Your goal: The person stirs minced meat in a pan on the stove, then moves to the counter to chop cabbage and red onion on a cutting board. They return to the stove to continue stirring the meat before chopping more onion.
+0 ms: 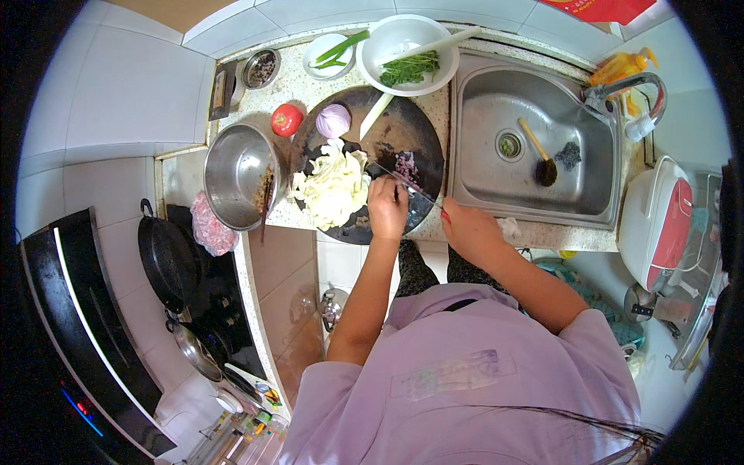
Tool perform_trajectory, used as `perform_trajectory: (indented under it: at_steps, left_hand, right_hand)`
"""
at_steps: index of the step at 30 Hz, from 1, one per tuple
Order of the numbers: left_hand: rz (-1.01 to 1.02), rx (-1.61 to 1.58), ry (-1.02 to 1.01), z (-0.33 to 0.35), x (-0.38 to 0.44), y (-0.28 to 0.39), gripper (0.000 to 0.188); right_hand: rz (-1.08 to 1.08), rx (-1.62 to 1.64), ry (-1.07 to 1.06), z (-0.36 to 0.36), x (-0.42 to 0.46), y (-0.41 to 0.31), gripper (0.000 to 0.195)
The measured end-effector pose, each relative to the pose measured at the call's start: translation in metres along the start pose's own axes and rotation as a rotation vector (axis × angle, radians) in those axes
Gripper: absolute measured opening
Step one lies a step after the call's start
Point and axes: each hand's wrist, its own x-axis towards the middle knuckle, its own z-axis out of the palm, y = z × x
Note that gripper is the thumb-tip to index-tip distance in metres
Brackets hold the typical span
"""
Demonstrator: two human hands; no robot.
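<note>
My right hand (474,231) grips the red handle of a kitchen knife (415,187), its blade slanting across the round dark chopping board (421,131). Close against the blade, my left hand (387,210) rests on the board with bent fingers; whether a piece is pinched under them is hidden. Chopped purple onion (406,165) lies just beyond the blade. Torn cabbage leaves (332,189) are heaped to the left of my left hand. At the board's far side are a peeled purple onion (333,121) and a pale stalk (376,116).
A steel pot (235,174) with chopsticks and a tomato (286,120) stand left. Behind the board are a white bowl (372,55) of greens and a plate (314,70) with green peppers. The steel sink (482,174) holds a brush (545,170). A wok (165,261) sits by the stove.
</note>
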Motion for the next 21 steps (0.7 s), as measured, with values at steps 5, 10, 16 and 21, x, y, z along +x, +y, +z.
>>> perform_trajectory:
  at_steps: [5,10,16,21]
  left_hand:
    - [0.011,-0.02,-0.025,-0.005,0.0,-0.005,0.01]
    - [-0.144,-0.118,-0.064,-0.01,-0.005,0.005,0.018]
    - [-0.11,0.006,-0.053,0.001,-0.004,0.003,0.012]
    - [-0.124,-0.02,-0.075,-0.009,-0.005,0.014,0.022]
  right_hand:
    - [-0.023,0.022,0.065,0.023,0.013,0.005,0.022]
    - [-0.088,0.071,0.127,0.021,0.007,0.019,0.022]
    - [-0.016,0.008,0.017,0.002,0.0,0.0,0.023]
    - [-0.06,0.057,0.093,0.025,0.014,0.014,0.023]
